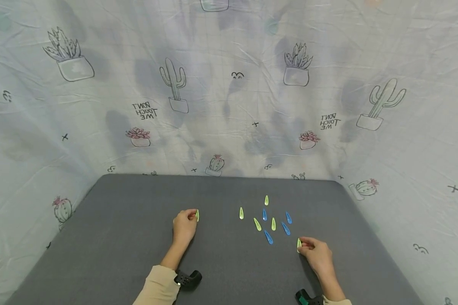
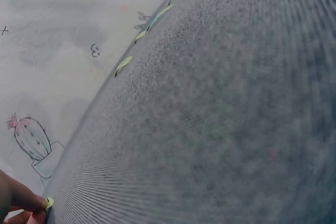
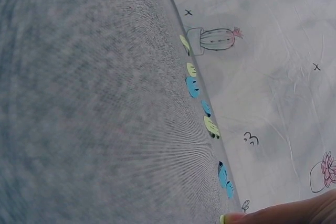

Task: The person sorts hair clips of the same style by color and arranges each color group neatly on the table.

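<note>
Toward the left of the table, my left hand (image 1: 184,226) pinches a yellow-green snap hair clip (image 1: 197,215) between thumb and fingers. The same clip (image 2: 49,203) shows at the lower left corner of the left wrist view. On the right, my right hand (image 1: 319,256) pinches another yellow-green snap hair clip (image 1: 299,245); only its tip (image 3: 222,219) peeks out at the bottom of the right wrist view. Between the hands lie loose clips, some yellow-green (image 1: 273,223) and some blue (image 1: 268,237). One yellow-green clip (image 1: 241,213) lies a little left of the others.
A dark grey table (image 1: 118,237) spreads under both hands. Behind and beside it hangs a pale cloth (image 1: 229,97) printed with cacti and potted plants. Each wrist wears a black camera band, the left one (image 1: 188,278) close over the table.
</note>
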Demonstrator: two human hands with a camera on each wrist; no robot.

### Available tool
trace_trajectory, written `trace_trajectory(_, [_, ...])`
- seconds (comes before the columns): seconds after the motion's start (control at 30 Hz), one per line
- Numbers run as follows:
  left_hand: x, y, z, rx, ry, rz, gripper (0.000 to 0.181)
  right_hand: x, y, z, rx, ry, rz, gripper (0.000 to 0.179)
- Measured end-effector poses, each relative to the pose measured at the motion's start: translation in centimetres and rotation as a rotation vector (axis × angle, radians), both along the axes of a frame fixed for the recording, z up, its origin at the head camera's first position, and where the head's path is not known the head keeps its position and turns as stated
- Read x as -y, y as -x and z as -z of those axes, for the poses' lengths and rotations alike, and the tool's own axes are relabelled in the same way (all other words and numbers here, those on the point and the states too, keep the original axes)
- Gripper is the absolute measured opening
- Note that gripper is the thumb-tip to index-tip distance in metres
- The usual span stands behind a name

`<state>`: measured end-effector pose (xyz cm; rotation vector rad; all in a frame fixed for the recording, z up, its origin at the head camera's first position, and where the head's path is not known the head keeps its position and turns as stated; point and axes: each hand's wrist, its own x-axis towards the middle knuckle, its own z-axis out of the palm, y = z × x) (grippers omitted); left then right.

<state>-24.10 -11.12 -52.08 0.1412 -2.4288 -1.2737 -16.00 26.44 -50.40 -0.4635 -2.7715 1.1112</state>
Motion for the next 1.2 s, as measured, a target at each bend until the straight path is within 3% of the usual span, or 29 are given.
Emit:
trace_trajectory(0.27, [0.1, 0.1, 0.5, -0.073, 0.078, -0.003, 0.013, 0.2, 0.1, -0.3, -0.016, 0.0, 0.002, 0.033])
trace_trajectory(0.57, [1.6, 0.4, 0.9, 0.009, 0.051, 0.1, 0.02, 0.4, 0.0, -0.1, -0.009, 0.009, 0.008, 0.032])
trace_trajectory(0.83, [2.4, 0.4, 0.8, 0.026, 0.099, 0.172, 0.021, 0.2, -0.2, 0.2, -0.017, 0.054, 0.014, 0.032])
trace_trajectory(1.2, [2.3, 0.5, 0.7, 0.071, 0.108, 0.208, 0.022, 0.2, -0.2, 0.2, -0.024, 0.1, 0.022, 0.032])
